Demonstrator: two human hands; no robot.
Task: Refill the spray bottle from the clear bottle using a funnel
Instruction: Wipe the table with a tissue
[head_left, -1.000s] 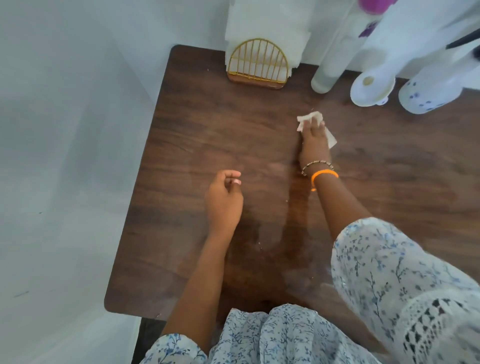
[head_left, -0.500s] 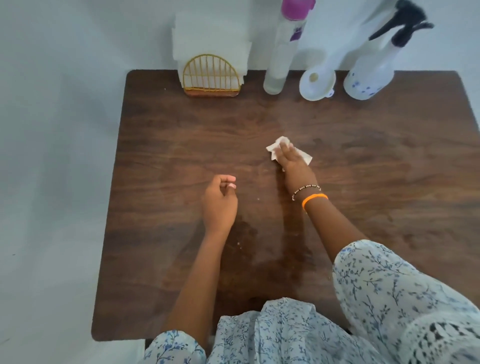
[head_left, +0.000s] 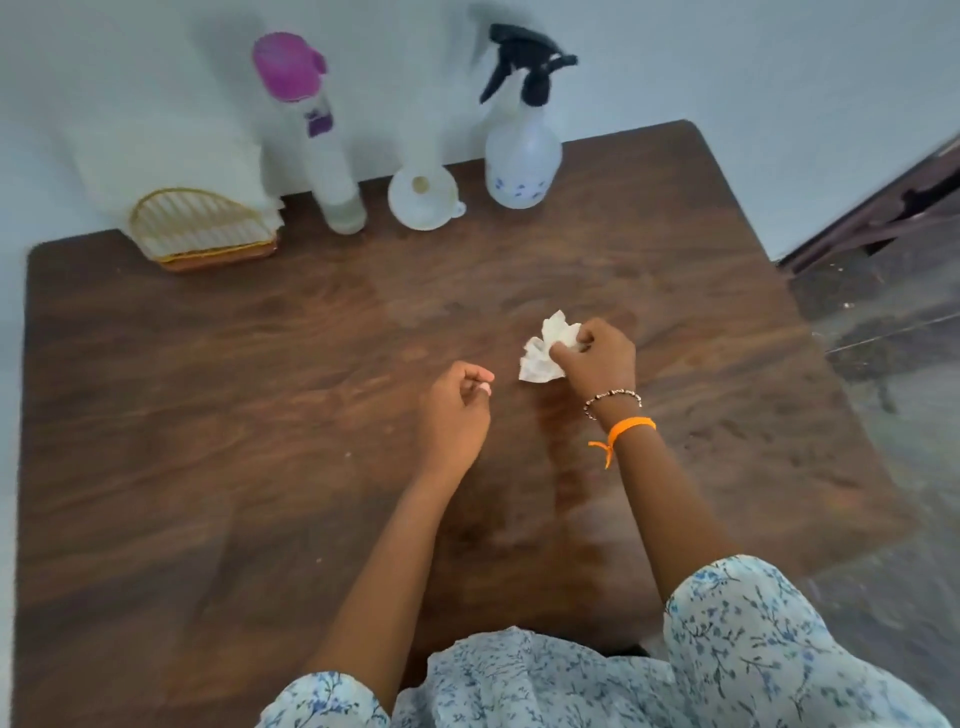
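Head view: right hand (head_left: 597, 358) fingers pinch tissue (head_left: 545, 353) mid-table (head_left: 208, 415); left hand (head_left: 457, 415) curled.

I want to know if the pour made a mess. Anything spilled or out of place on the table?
No puddle shows. The right hand holds a crumpled tissue just above the table, and a darker streak below it may be dampness. The spray bottle, funnel and clear bottle stand upright.

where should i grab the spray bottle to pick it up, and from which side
Probably by the narrow neck just under the black trigger head of the spray bottle, coming from the front right. It stands upright; the funnel sits close on its left, and the round body looks wide for one hand.
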